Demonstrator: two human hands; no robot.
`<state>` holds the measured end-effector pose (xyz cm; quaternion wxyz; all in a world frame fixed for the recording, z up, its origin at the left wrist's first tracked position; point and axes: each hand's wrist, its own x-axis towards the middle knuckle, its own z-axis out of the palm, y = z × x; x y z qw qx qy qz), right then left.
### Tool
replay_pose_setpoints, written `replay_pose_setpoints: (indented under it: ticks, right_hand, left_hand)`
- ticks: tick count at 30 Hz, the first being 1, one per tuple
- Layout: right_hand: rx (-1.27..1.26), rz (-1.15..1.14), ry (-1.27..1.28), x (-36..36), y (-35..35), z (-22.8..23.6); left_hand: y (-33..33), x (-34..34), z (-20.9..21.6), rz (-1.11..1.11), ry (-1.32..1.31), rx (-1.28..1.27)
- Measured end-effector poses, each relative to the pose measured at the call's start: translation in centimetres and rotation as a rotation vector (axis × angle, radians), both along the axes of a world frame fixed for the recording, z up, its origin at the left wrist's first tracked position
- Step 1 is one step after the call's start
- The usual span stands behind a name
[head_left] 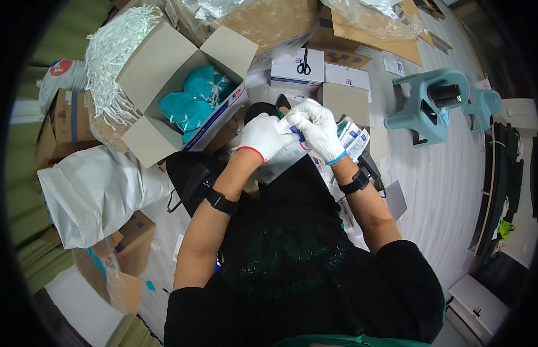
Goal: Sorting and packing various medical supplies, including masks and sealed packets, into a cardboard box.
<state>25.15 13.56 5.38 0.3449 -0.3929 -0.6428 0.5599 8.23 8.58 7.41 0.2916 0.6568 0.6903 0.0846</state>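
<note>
My left hand (261,137), in a white knit glove with a red cuff, is closed on the upper edge of a white-and-blue printed plastic packet (285,163) above my lap. My right hand (316,128), in a white glove with a blue cuff, pinches the same edge close by. The fingers hide much of that edge. To the left, a large open carton (241,99) holds several teal face masks (191,99) with white straps. Several similar small packets (355,141) lie just right of my right hand.
Black scissors (303,65) lie on a white box (282,68) ahead. Two pale blue stools (416,95) stand at the right, one bearing a dark cylindrical object (444,94). White straps (116,49) are heaped beyond the carton, and a white sack (101,188) sits at the left.
</note>
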Motion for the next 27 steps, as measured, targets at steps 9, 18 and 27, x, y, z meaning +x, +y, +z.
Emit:
replay_pose_setpoints:
  ticks: [9,18,27]
  right_hand:
    - [-0.235,0.103,0.094,0.1,1.5,-0.1]
    - [-0.488,-0.397,0.028,-0.9,1.6,-4.5]
    - [-0.796,-0.525,-0.079,2.3,0.9,-14.2]
  left_hand:
    - [0.3,0.3,0.1,-0.01,0.075,-0.113]
    - [-0.4,4.7,-3.2,-0.302,0.453,0.414]
    - [-7.1,6.6,-5.8,-0.332,0.176,0.717]
